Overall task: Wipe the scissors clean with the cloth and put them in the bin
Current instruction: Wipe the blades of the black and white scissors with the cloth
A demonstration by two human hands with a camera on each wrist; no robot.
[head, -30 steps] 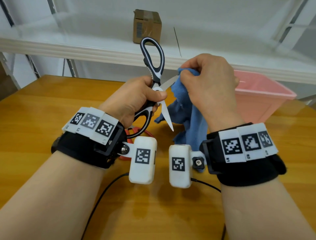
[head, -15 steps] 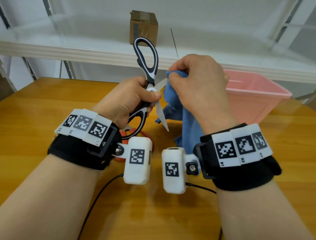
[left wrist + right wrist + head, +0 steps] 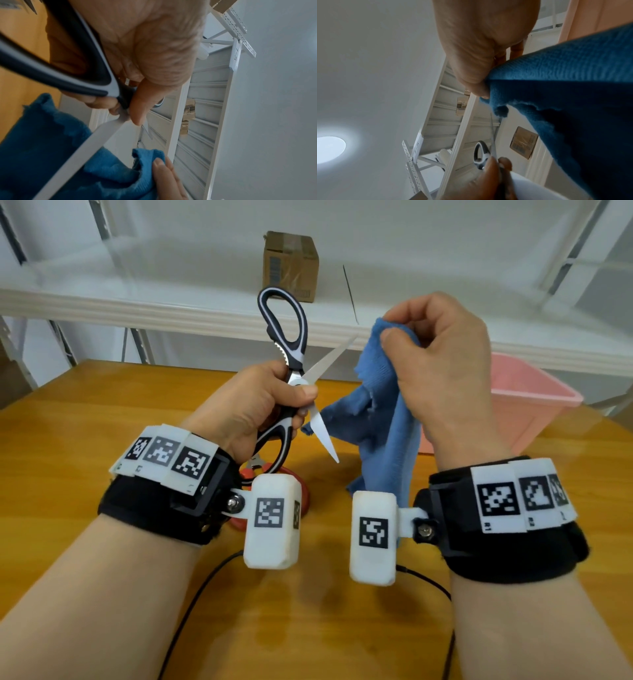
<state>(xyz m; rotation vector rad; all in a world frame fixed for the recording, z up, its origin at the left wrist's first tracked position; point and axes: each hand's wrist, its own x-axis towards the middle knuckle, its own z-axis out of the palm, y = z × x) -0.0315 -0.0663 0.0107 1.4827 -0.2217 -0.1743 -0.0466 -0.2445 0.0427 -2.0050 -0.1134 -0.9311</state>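
Note:
My left hand [image 3: 260, 405] grips black-and-white scissors [image 3: 295, 362] by the lower handle and the pivot, and holds them upright above the table. The blades stand spread: one points up and right, the other down and right. My right hand [image 3: 442, 364] pinches a blue cloth [image 3: 380, 422] just right of the upper blade's tip, with a small gap between them. The rest of the cloth hangs down. In the left wrist view the lower blade [image 3: 89, 142] crosses in front of the cloth [image 3: 42, 135]. The right wrist view shows the cloth [image 3: 565, 94] in my hand's pinch and the scissors [image 3: 481, 152] beyond. A pink bin [image 3: 534, 405] stands behind my right hand.
The wooden table [image 3: 102, 422] lies under both arms. A red-handled tool [image 3: 245, 474] lies on it below my left wrist. Behind the table runs a white shelf [image 3: 171, 309] with a cardboard box [image 3: 291, 265]. Black cables trail from both wrist cameras.
My right hand has drawn the cloth up and to the right, off the tip of the upper blade, which now shows bare. My left hand keeps the same hold on the scissors.

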